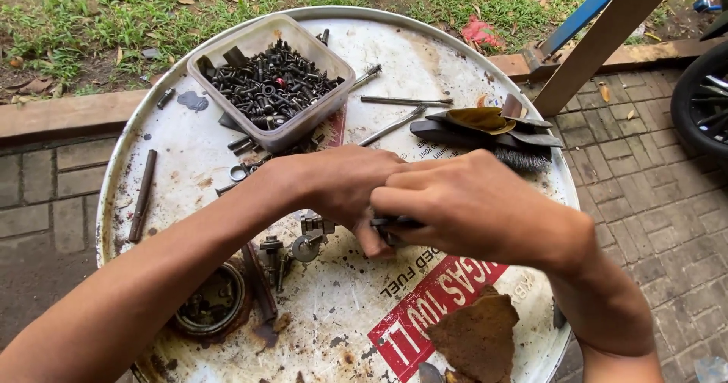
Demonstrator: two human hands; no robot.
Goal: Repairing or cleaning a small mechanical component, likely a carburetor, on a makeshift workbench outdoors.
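My left hand [337, 186] and my right hand [462, 205] meet over the middle of a white drum top [189, 152]. Both close around a small dark metal part [388, 227] that peeks out between the fingers; most of it is hidden. Just left of the hands lie a small metal pulley-like piece [307, 246] and a few bolts [271, 255].
A clear plastic tub [327, 104] full of dark screws and bolts sits at the back. A wire brush [493, 136], long metal rods [406, 101], a rusty rod [142, 195], a round bung hole [212, 301] and brown paper [478, 337] lie around. Grass and brick paving surround the drum.
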